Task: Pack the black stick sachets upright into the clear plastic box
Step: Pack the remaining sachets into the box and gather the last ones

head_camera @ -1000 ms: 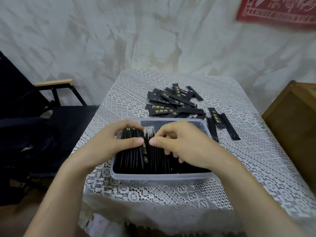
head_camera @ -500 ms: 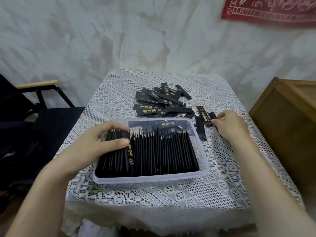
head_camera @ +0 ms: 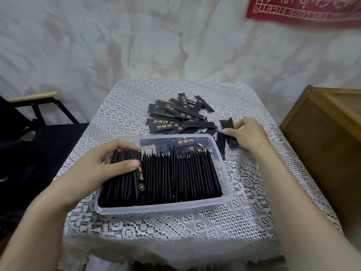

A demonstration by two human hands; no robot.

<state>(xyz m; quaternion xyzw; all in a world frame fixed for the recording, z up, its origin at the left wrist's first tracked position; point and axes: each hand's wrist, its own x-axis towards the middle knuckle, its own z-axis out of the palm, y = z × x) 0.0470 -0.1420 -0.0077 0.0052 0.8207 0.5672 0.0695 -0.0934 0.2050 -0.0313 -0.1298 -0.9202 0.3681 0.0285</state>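
Sachet (head_camera: 227,125) pinched in right hand (head_camera: 247,133) grip

sachets (head_camera: 175,171) in box (head_camera: 166,207); loose pile (head_camera: 175,118) behind.

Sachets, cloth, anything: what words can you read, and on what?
Red cloth on the wall: white letters appearing reversed, seemingly "THE GOOD FIGHT", partly cut off.
Loose sachets on the table: gold print and a round emblem, too small to read.
Sachet by the left hand in the clear box: gold print, blurred, unreadable.
No numbers visible.
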